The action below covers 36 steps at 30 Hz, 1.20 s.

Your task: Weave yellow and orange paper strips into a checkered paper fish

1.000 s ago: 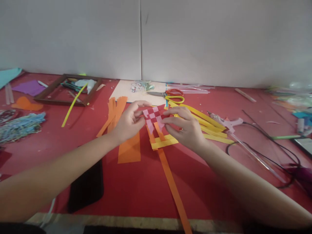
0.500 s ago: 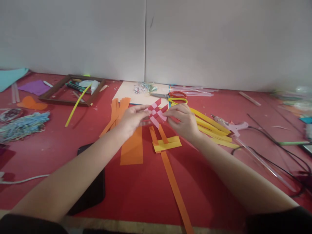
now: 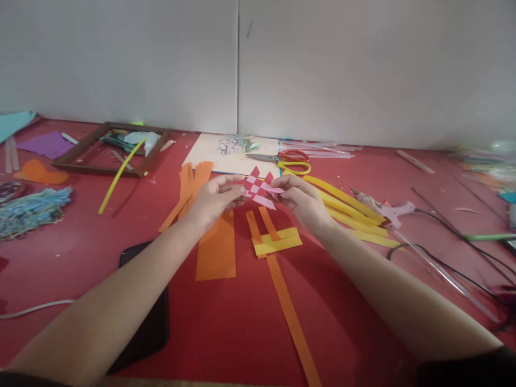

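A small woven paper fish (image 3: 258,187) in red and pink checks is held up between both hands over the table. My left hand (image 3: 220,196) pinches its left edge between thumb and fingers. On the other side, my right hand (image 3: 300,199) has its fingers closed on a pink strip end at the fish's right. Below it lie yellow strips (image 3: 278,242) interlaced with short orange strips (image 3: 269,224). One long orange strip (image 3: 292,317) runs from there toward the front edge.
Orange paper (image 3: 215,252) and a dark phone-like slab (image 3: 151,322) lie left. Scissors (image 3: 282,158) rest on a pale board (image 3: 201,153) behind. Yellow strips (image 3: 346,209) and a glue gun (image 3: 387,209) with a black cord are right. A brown frame (image 3: 80,166) holds tools.
The woven paper has turned in my hands, so its pointed red ends now stand upward and its pink ends point right. Both hands keep hold of it. The view has shifted slightly.
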Tool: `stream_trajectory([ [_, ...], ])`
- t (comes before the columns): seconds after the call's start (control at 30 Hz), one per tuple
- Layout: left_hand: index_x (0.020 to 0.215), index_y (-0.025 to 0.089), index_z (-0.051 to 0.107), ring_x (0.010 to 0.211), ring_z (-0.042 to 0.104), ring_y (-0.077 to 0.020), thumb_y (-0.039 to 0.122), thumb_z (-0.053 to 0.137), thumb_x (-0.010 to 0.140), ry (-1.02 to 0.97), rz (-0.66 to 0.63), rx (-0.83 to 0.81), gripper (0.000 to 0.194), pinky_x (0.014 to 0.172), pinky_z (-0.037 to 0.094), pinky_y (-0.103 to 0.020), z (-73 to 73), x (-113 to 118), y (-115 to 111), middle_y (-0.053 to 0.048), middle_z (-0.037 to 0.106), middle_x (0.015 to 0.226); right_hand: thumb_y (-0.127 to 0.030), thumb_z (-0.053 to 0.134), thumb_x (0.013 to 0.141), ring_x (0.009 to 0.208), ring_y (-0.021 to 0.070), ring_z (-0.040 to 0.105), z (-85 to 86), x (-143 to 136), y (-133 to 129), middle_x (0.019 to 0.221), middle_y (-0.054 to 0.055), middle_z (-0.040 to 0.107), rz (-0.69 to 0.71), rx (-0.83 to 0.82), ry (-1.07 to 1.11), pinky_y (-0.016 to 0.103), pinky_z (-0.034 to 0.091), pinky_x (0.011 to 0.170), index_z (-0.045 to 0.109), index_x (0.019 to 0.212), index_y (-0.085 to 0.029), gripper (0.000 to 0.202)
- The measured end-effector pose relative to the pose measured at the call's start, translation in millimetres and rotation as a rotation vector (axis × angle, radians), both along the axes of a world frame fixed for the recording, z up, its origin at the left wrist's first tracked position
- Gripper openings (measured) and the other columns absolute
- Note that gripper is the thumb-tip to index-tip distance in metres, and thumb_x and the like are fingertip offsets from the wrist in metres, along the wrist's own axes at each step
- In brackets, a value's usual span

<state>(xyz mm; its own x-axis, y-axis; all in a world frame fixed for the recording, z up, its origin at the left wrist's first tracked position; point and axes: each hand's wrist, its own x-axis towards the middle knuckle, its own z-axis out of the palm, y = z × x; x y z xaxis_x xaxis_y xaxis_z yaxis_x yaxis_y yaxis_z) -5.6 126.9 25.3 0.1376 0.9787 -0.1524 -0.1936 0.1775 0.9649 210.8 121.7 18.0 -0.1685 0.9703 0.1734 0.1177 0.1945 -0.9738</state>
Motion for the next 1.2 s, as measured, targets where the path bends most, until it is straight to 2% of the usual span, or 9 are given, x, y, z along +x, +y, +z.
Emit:
stream_trajectory([
  [0.1,0.102,0.018,0.069,0.073,0.069,-0.0151,0.023,0.079,0.073,0.046,0.002,0.043,0.032,0.080,0.059,-0.035,-1.6,-1,-1,-0.004,0.073,0.084,-0.027,0.058,0.080,0.081,0.0161,0.067,1.7,-1,-1,0.088,0.001,0.069,0.013,-0.112,0.150,0.036,0.055,0.082,0.068,0.087,-0.022,0.013],
  [0.3,0.121,0.020,0.058,0.094,0.070,-0.0186,0.023,0.078,0.075,0.058,0.011,0.201,0.050,0.092,0.054,-0.037,-7.4,-2,0,-0.007,0.073,0.104,-0.034,0.076,0.073,0.071,0.0122,0.067,0.4,-3,-1,0.082,-0.001,0.068,-0.101,-0.055,0.104,0.034,0.058,0.080,0.064,0.084,-0.021,0.021],
  [0.4,0.122,0.020,0.056,0.099,0.068,-0.0184,0.022,0.077,0.075,0.030,0.054,0.250,0.052,0.098,0.050,-0.038,-11.1,-2,2,-0.006,0.072,0.103,-0.034,0.078,0.070,0.071,0.0130,0.068,0.8,-3,-1,0.081,-0.001,0.069,-0.091,-0.054,0.121,0.035,0.059,0.080,0.063,0.085,-0.020,0.025],
  [0.57,0.116,0.021,0.059,0.095,0.068,-0.0170,0.023,0.078,0.073,0.008,0.091,0.260,0.047,0.093,0.052,-0.034,-13.3,-3,4,-0.004,0.072,0.098,-0.034,0.080,0.069,0.075,0.0146,0.070,0.8,-1,-2,0.083,0.000,0.071,-0.071,-0.072,0.120,0.037,0.059,0.082,0.064,0.096,-0.020,0.034],
  [0.77,0.102,0.019,0.066,0.097,0.067,-0.0173,0.016,0.073,0.073,0.062,0.089,0.297,0.030,0.090,0.054,-0.033,-10.6,-3,2,-0.004,0.072,0.097,-0.026,0.072,0.073,0.076,0.0136,0.066,2.2,-3,-4,0.087,0.002,0.071,-0.145,0.039,-0.026,0.032,0.056,0.075,0.072,0.078,-0.021,0.008],
  [0.9,0.100,0.019,0.065,0.096,0.067,-0.0182,0.016,0.071,0.074,-0.008,0.052,0.248,0.027,0.087,0.057,-0.036,-7.1,0,0,-0.004,0.071,0.096,-0.023,0.070,0.072,0.074,0.0128,0.065,2.5,-4,-3,0.086,0.001,0.071,-0.163,0.080,0.048,0.029,0.056,0.069,0.072,0.074,-0.022,0.003],
  [1.0,0.097,0.018,0.065,0.092,0.069,-0.0181,0.020,0.070,0.076,-0.051,0.044,0.198,0.022,0.087,0.057,-0.038,-4.9,2,-1,-0.003,0.071,0.093,-0.026,0.069,0.074,0.074,0.0137,0.066,-0.4,-3,-1,0.082,0.000,0.072,-0.190,0.027,0.052,0.031,0.058,0.071,0.073,0.077,-0.023,0.006],
  [1.1,0.099,0.018,0.064,0.092,0.068,-0.0184,0.024,0.075,0.074,0.016,0.050,0.251,0.028,0.089,0.056,-0.037,-4.9,1,-1,-0.004,0.071,0.092,-0.030,0.066,0.076,0.078,0.0147,0.068,-1.8,-2,0,0.085,0.001,0.072,-0.178,-0.016,0.061,0.031,0.059,0.071,0.073,0.082,-0.023,0.011],
  [1.2,0.100,0.016,0.063,0.092,0.068,-0.0186,0.024,0.081,0.069,0.122,0.065,0.318,0.036,0.090,0.054,-0.037,-5.3,1,-1,-0.005,0.071,0.094,-0.032,0.061,0.079,0.077,0.0132,0.067,1.6,-4,1,0.092,-0.001,0.069,-0.180,-0.118,0.174,0.029,0.058,0.066,0.068,0.102,-0.028,0.024],
])
